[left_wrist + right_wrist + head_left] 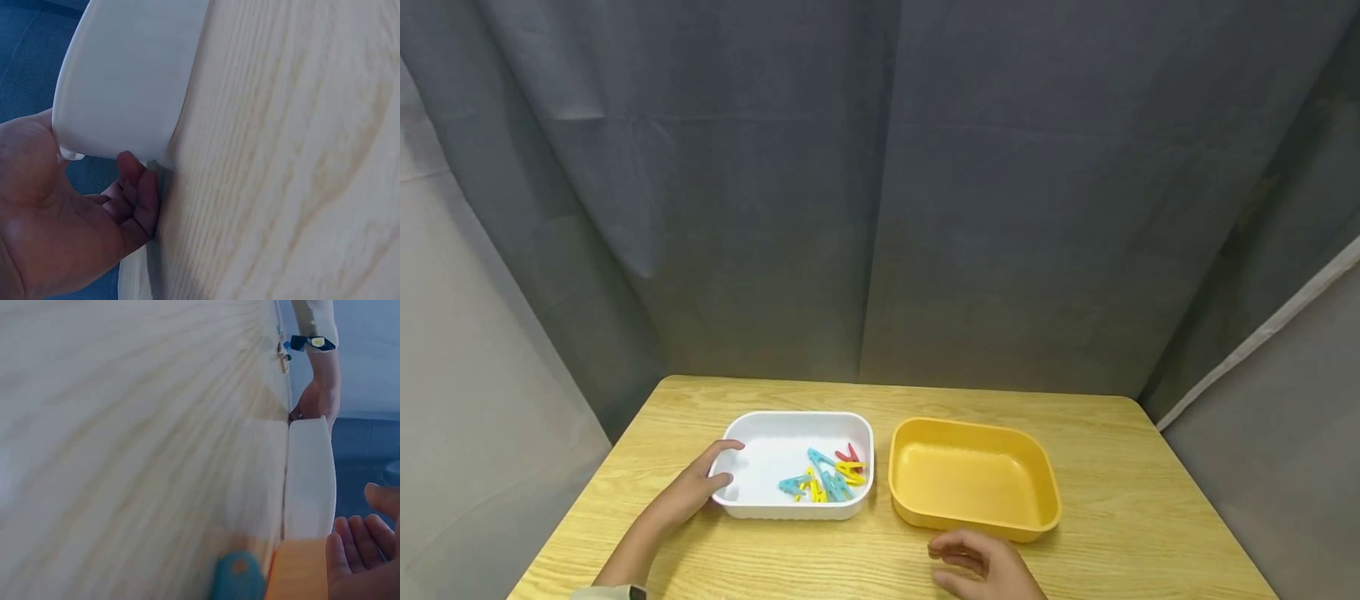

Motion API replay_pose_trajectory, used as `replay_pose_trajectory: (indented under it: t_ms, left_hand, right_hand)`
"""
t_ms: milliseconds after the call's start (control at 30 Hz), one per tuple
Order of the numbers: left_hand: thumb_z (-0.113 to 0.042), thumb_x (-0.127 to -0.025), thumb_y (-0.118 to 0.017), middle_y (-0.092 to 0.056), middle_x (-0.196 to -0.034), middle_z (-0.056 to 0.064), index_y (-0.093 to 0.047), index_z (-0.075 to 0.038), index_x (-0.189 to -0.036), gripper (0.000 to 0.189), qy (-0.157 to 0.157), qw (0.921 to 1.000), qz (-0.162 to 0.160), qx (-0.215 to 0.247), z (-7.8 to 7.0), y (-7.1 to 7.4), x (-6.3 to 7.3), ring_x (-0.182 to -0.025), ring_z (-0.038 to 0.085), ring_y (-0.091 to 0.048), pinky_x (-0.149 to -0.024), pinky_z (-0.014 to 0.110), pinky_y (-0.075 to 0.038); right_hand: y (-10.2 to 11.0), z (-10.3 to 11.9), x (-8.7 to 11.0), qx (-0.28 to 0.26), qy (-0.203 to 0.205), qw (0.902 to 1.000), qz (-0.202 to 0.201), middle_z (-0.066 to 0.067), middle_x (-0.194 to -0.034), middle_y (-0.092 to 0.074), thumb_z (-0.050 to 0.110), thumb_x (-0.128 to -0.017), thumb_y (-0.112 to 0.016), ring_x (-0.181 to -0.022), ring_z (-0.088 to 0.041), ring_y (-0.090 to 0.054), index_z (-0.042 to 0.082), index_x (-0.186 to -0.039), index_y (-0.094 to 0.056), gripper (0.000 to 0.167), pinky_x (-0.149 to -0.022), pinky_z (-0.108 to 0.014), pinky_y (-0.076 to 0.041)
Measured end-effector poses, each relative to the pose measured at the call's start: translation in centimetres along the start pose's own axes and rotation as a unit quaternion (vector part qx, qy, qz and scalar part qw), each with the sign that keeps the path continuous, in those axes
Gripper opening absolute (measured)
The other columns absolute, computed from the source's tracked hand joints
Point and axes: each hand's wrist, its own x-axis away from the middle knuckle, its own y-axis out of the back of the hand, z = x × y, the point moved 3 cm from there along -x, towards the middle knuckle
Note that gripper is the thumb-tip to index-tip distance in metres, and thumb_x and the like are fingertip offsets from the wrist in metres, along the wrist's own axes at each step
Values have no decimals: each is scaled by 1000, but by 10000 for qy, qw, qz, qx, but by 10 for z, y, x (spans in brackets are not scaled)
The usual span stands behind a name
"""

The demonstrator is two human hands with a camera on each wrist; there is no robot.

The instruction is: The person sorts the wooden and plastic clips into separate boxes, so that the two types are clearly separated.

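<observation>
The left hand's (688, 492) fingers curl round the white tray (793, 512), gripping it by its left end, the thumb over the rim. The right hand's (988, 571) fingers are loosely bent and spread from the thumb with nothing between them; this hand hovers just beside the yellow tray (970, 483), at its near wall, which stands between the fingers and the inside.

Two trays stand side by side, a narrow strip of table (775, 558) between them. The clips lie in the right part of the white tray, its right wall between them and the yellow tray. One red clip (852, 456) lies farthest back. One yellow clip (850, 473) lies in front of it, against the right end, and at least one more yellow lies nearer the front. Several blue clips (837, 487) cross these; they overlap, so I cannot tell their exact number.

One blurred blue thing (239, 581) shows low in the right wrist view; what it is, I cannot tell.

One dark band (303, 342) circles the left wrist below a pale sleeve (602, 592). Beyond the table hangs a dark grey curtain (850, 208), with paler cloth (482, 375) at both sides.
</observation>
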Motion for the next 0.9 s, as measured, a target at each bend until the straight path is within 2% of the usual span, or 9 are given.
replay_pose_trajectory:
  t_ms: [67,133,300,367,433,533,633,767,900]
  left_hand:
    - [-4,-101,-54,-17,-165,31,-42,-13,-150,52,17,10000,-3,58,1,0,0,-120,39,-52,-83,37,-52]
    - [-4,-101,-54,-17,-165,31,-42,-13,-150,52,17,10000,2,70,2,0,-1,-121,39,-51,-84,38,-52]
    - [-5,-101,-54,-14,-167,30,-42,-14,-151,52,9,10000,14,-68,2,1,-1,-141,46,-32,-103,50,-43]
    - [-5,-101,-54,-13,-167,30,-42,-15,-151,52,23,10000,14,-91,2,0,-1,-142,47,-30,-105,52,-42]
    - [-4,-101,-54,-12,-167,30,-42,-15,-151,52,16,10000,16,-37,2,0,-1,-140,47,-33,-102,49,-45]
    - [-3,-102,-53,-13,-166,31,-42,-14,-150,51,20,10000,8,88,1,-1,-1,-128,43,-46,-87,40,-53]
    - [-3,-102,-53,-15,-165,31,-42,-13,-150,50,30,9998,16,199,1,-2,-1,-117,38,-54,-78,35,-54]
    - [-3,-101,-53,-16,-164,29,-43,-13,-149,50,42,9997,19,227,1,-3,-1,-112,34,-56,-77,34,-53]
    - [-2,-101,-53,-17,-164,28,-43,-14,-149,50,56,9997,19,237,1,-3,-1,-109,33,-58,-77,34,-53]
  right_hand:
    - [6,-3,4,-54,-111,9999,-28,-26,-127,-65,21,-92,-78,-111,-7,-67,-6,-127,-65,46,-96,-23,-53]
    - [12,-7,7,-102,-226,9997,-72,-26,-128,-65,21,-92,-79,-111,-7,-67,-6,-127,-64,47,-95,-23,-53]
    - [23,-12,14,123,-216,9996,-120,-25,-127,-66,20,-93,-77,-111,-5,-67,-4,-127,-65,43,-95,-19,-52]
    - [27,-14,17,172,-196,9996,-108,-26,-126,-66,18,-94,-76,-110,-4,-67,-5,-126,-65,41,-94,-18,-51]
    - [30,-16,21,75,-244,9996,-73,-28,-126,-66,17,-94,-75,-110,-3,-68,-7,-126,-64,41,-94,-17,-51]
    - [34,-19,26,-65,-344,9994,-58,-29,-125,-66,15,-94,-76,-109,-6,-69,-10,-126,-63,43,-93,-18,-52]
    - [39,-23,31,-103,-414,9990,-93,-29,-125,-66,16,-93,-77,-109,-8,-70,-11,-126,-62,46,-92,-19,-53]
    - [49,-28,36,-206,-535,9984,15,-26,-125,-67,17,-94,-76,-109,-4,-69,-12,-127,-61,47,-92,-19,-53]
    - [60,-35,42,-462,-436,9964,552,-29,-128,-65,11,-97,-71,-111,1,-66,-17,-129,-56,46,-93,-18,-51]
